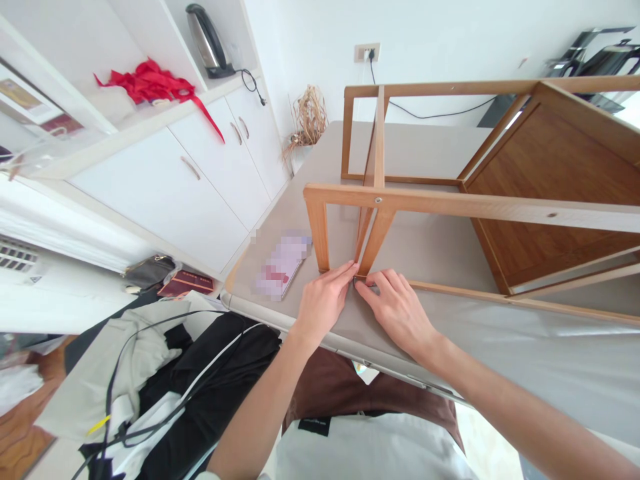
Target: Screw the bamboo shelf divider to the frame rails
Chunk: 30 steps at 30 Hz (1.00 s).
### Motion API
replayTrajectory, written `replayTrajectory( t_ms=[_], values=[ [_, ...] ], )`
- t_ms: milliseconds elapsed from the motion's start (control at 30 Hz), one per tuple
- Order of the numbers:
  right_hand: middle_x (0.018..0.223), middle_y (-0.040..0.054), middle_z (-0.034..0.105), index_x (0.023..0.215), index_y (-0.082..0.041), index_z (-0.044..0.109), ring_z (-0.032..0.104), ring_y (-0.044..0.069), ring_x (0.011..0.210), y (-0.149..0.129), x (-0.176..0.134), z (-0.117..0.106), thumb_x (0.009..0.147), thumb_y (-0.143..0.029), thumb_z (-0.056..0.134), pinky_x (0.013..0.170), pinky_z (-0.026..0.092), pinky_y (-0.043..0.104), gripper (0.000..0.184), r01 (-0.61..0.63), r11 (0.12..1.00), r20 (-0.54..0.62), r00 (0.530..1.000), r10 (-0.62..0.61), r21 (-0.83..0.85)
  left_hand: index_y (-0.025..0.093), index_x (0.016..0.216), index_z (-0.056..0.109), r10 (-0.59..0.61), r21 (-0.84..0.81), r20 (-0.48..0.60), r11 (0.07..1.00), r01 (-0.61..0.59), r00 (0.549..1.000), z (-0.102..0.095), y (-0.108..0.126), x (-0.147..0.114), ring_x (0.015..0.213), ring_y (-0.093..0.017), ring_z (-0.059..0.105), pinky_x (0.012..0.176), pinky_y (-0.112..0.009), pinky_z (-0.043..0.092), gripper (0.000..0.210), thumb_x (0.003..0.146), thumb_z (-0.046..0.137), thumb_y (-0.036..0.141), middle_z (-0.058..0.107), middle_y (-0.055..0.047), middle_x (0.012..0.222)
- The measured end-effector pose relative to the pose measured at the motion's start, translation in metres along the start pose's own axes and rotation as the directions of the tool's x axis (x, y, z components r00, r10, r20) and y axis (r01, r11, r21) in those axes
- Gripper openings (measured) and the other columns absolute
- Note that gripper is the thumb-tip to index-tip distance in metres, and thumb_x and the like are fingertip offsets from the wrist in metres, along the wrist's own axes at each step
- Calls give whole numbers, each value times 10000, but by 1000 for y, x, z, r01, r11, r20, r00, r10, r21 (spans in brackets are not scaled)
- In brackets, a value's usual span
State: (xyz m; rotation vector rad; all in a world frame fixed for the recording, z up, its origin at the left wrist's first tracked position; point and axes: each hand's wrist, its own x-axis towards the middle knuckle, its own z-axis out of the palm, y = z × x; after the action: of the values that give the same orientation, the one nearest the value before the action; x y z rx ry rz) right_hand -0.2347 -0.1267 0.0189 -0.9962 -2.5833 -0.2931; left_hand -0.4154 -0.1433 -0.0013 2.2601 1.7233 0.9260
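A wooden frame of slim brown bars lies on its side on the grey-covered table. At its lower near joint, my left hand has its fingers pressed together on the bottom rail. My right hand meets it from the other side, thumb and curled fingers pinched close to the same joint. A tiny dark bit shows between the two hands, too small to name; the fingers hide most of it. A screw head sits in the upper near bar. A brown wooden panel fills the frame's right part.
A phone, partly blurred, lies left of my left hand. Dried plants stand beyond the table corner. White cabinets with a kettle and red ribbon are at left. Clothes and cables lie below.
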Motion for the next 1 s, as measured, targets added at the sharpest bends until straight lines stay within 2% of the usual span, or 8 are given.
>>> replayTrajectory(
  t_ms=[233,433,567,833,1000],
  values=[
    [907,86,581,987,-158,644,434,234,871,-6,3,-3,931,-68,500,747,319,354,179,32,991,-10,999,-34,-134,272,1293,647,1,-7,3,1000,-1,1000,-1,1,1,1184,-165,656,982,-307,564,345,997,492,186,638,28,1356],
    [865,87,554,897,-159,620,449,238,841,-13,7,-4,902,-42,494,750,318,372,171,42,972,18,999,-39,-229,275,1323,623,-17,-20,29,1000,17,999,-2,2,1,1192,-170,650,981,-326,567,363,1002,479,187,618,42,1380],
    [883,90,554,918,-143,613,447,213,778,-12,7,-2,888,-2,465,710,329,350,207,51,976,18,999,-48,-212,280,1321,623,-22,-29,32,999,23,999,-3,2,1,1197,-167,646,990,-327,563,363,998,488,184,611,45,1387],
    [891,95,552,976,-104,625,456,217,783,-13,8,2,900,-10,463,748,388,346,202,73,986,-11,997,-76,-152,278,1309,629,-14,-45,33,999,15,999,-3,2,1,1207,-157,637,1022,-320,543,350,1007,474,193,605,50,1397],
    [914,103,575,985,-95,646,471,217,809,-12,5,3,899,-11,474,755,390,340,210,36,994,-25,999,-39,-104,282,1322,619,-7,-39,16,999,7,1000,-2,1,1,1194,-157,645,1007,-317,553,365,999,486,178,607,50,1394]
  ],
)
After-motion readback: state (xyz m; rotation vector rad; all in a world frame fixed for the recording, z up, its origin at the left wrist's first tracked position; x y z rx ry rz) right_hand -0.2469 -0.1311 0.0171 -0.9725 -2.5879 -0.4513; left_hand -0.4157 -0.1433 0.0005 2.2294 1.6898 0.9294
